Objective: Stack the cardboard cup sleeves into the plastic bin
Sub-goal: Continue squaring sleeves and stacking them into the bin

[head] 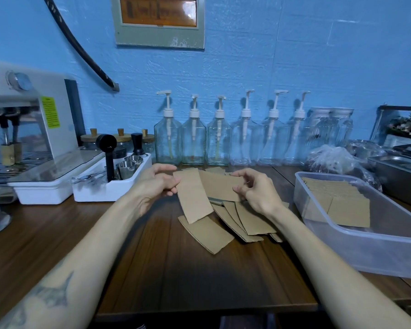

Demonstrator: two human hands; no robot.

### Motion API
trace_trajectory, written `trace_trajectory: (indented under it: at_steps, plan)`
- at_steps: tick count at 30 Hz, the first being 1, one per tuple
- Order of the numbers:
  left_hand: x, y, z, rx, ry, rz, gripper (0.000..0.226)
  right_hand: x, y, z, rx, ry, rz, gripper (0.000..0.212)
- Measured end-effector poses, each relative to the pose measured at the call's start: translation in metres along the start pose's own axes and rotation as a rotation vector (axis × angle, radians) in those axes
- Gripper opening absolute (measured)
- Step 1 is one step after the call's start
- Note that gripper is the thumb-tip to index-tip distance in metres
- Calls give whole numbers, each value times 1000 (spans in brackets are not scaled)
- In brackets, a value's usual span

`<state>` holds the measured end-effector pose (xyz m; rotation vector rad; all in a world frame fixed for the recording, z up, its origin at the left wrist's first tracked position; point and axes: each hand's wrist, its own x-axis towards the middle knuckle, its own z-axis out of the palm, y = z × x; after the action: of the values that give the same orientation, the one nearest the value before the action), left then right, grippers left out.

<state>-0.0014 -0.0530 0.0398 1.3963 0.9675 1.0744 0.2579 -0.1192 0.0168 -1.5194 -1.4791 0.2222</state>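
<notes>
Both hands are hovering over the dark wooden table point(152, 269), the left hand point(156, 185) pinching one flat brown cardboard cup sleeve point(193, 195) with its long axis running toward the viewer, the right hand point(256, 189) gripping another flat brown sleeve point(220, 186) lying crosswise, above a loose pile of brown sleeves point(235, 222). The clear plastic bin point(370, 255), already holding a neat sleeve stack point(337, 198), is sitting off to the right, so the right hand's nearer, I'd say. Clear glass pump bottles point(218, 136) are lining up against the blue wall point(294, 55) behind.
</notes>
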Motion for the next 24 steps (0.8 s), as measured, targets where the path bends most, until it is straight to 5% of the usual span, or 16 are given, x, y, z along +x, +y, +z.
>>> trace_trajectory:
  at_steps: [10, 18, 21, 24]
  plan:
    - [5, -4, 6, -115, 118, -1, 21, -1, -3, 3, 89, -66, 28, 29]
    - [10, -29, 22, 536, 118, 107, 24, -7, -11, 4, 188, -181, 9, 13]
    - [8, -31, 24, 675, 71, 139, 29, -7, -11, 7, 134, -239, -28, 30]
    - [7, -30, 25, 652, -9, 216, 61, -6, -12, 8, 137, -231, -46, 36]
